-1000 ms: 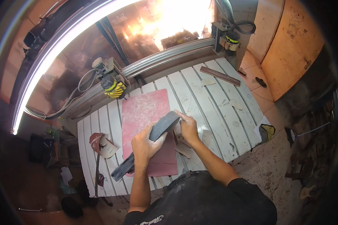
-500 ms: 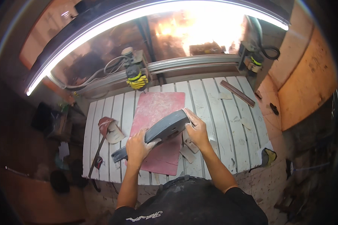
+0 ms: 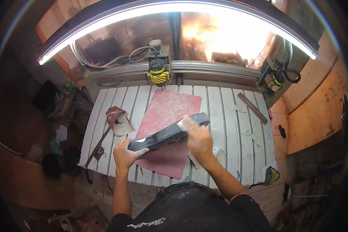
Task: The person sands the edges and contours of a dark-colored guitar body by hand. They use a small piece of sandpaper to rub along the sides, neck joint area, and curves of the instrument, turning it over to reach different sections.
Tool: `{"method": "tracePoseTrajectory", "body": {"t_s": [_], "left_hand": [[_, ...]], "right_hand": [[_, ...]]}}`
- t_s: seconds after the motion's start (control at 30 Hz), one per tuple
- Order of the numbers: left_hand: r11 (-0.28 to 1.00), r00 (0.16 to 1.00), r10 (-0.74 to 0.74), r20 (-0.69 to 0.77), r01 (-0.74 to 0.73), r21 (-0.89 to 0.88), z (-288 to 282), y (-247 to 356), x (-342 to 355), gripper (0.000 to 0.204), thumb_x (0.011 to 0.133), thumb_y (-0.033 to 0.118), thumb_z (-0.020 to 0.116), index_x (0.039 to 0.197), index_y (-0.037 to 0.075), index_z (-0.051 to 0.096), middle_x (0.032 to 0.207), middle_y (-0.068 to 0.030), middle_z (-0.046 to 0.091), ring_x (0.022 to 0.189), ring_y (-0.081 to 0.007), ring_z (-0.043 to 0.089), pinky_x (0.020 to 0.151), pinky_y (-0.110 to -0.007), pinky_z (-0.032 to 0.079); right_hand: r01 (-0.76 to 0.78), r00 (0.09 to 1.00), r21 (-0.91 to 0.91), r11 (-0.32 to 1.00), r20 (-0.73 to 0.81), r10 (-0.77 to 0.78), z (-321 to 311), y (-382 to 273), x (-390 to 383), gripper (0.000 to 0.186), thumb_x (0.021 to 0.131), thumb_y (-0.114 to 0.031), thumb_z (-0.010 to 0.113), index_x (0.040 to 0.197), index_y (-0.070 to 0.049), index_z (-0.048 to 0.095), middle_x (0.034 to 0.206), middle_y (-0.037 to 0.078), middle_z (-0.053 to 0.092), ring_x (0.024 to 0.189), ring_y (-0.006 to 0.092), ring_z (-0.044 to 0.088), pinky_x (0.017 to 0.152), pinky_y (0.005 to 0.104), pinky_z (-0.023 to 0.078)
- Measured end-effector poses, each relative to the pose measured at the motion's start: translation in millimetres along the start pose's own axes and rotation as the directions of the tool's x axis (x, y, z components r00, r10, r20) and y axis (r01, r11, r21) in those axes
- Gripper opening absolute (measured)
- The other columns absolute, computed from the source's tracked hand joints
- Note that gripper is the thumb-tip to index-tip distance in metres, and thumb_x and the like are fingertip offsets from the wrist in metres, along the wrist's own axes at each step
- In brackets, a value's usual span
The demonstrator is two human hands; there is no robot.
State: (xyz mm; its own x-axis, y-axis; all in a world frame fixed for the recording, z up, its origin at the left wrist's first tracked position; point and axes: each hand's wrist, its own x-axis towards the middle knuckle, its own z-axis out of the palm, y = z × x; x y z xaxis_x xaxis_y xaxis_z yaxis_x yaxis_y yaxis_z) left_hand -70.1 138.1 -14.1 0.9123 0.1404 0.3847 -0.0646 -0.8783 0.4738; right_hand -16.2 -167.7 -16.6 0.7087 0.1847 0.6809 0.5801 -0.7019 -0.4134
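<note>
A long, curved dark grey part with a glossy upper face slants above a pink mat. My left hand grips its lower left end, thumb along the near side. My right hand, smeared by motion, is closed over a small pale piece of sandpaper that lies against the part's upper face near its right end. To the left, a curled sheet of sandpaper, red-brown on one side and cream on the other, rests on the slatted bench.
A dark bar and pale scraps lie on the bench's right side. A tape measure is at the left. Behind, a power tool with a yellow-black glove hangs from a metal rail, under a tube light.
My right hand has left the part's right end and now presses sandpaper on its top. My left hand has shifted down-left to the lower end. The part has tipped, showing its glossy face.
</note>
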Motion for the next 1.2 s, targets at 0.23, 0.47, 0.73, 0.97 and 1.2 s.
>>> {"method": "tracePoseTrajectory", "body": {"t_s": [0.23,0.47,0.73,0.97,1.2], "left_hand": [[0.999,0.998,0.04,-0.04,-0.038,0.029,7,-4,3,0.06,0.055,0.046,0.102,0.088,0.003,0.074,0.082,-0.012,0.073,0.077,-0.0335,0.072,0.072,-0.044,0.056],[0.998,0.995,0.044,-0.09,-0.049,-0.05,11,-14,7,0.062,0.054,0.045,0.103,0.091,0.002,0.075,0.086,-0.0129,0.073,0.08,-0.0334,0.072,0.074,-0.043,0.057],[0.96,0.996,-0.024,-0.085,-0.001,-0.279,13,-29,4,0.055,0.057,0.03,0.105,0.094,0.003,0.075,0.092,-0.0122,0.073,0.083,-0.0284,0.071,0.078,-0.04,0.057],[0.407,0.941,-0.326,-0.089,0.055,-0.912,92,-74,-26,0.069,0.066,0.016,0.1,0.124,0.004,0.065,0.112,-0.0052,0.069,0.103,-0.0201,0.068,0.095,-0.037,0.055],[0.021,0.918,-0.39,0.078,0.094,-0.995,97,-51,-7,0.053,0.081,0.005,0.092,0.125,0.005,0.062,0.116,-0.0048,0.069,0.107,-0.019,0.067,0.102,-0.036,0.052]], "right_hand": [[0.004,0.99,0.093,0.996,0.142,-0.017,24,-53,-26,0.045,0.085,0.003,0.062,0.125,-0.01,0.078,0.143,0.01,0.07,0.066,0.0252,0.057,0.066,0.0391,0.048],[-0.125,0.99,-0.069,0.99,-0.081,0.119,11,-28,1,0.043,0.084,0.002,0.063,0.124,-0.005,0.077,0.14,0.012,0.071,0.072,0.028,0.058,0.068,0.0425,0.047],[-0.238,0.97,-0.028,0.971,-0.049,0.236,3,44,3,0.053,0.089,0.002,0.056,0.141,0.0,0.068,0.143,0.022,0.068,0.092,0.0332,0.07,0.08,0.041,0.055],[-0.625,0.727,0.653,0.428,0.288,0.623,-1,69,5,0.069,0.087,0.003,0.052,0.155,-0.006,0.059,0.146,0.007,0.066,0.091,0.006,0.061,0.076,0.0226,0.051],[-0.616,0.707,0.704,0.352,0.298,0.642,10,86,11,0.067,0.087,0.003,0.054,0.153,-0.008,0.061,0.143,0.004,0.067,0.088,0.0056,0.059,0.071,0.0225,0.051]]}}
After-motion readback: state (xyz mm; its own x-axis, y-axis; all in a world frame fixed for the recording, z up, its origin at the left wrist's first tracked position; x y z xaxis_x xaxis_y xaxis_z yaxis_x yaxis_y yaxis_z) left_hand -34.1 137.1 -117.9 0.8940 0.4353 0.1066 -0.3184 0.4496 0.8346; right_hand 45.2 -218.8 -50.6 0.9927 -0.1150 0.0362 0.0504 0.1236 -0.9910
